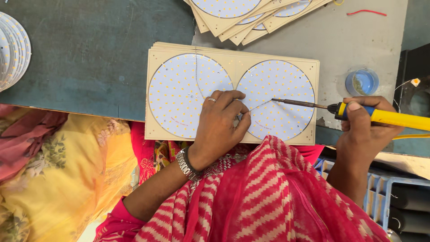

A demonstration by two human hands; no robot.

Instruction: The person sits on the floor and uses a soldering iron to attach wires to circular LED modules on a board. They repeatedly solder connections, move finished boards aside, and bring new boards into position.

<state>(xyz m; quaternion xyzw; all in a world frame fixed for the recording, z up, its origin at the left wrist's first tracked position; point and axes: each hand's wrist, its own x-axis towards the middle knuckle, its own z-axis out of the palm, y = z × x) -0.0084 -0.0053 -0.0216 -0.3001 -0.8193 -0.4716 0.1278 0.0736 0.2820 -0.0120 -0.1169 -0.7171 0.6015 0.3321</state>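
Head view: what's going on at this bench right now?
A person sits at a workbench over a stack of cream panels, each holding two round white LED boards. The left hand presses on the top panel between the two discs and pinches a thin wire. The right hand grips a yellow-handled soldering iron, its tip resting on the right disc. More panels lie fanned at the far edge, and a small blue pot sits near the iron.
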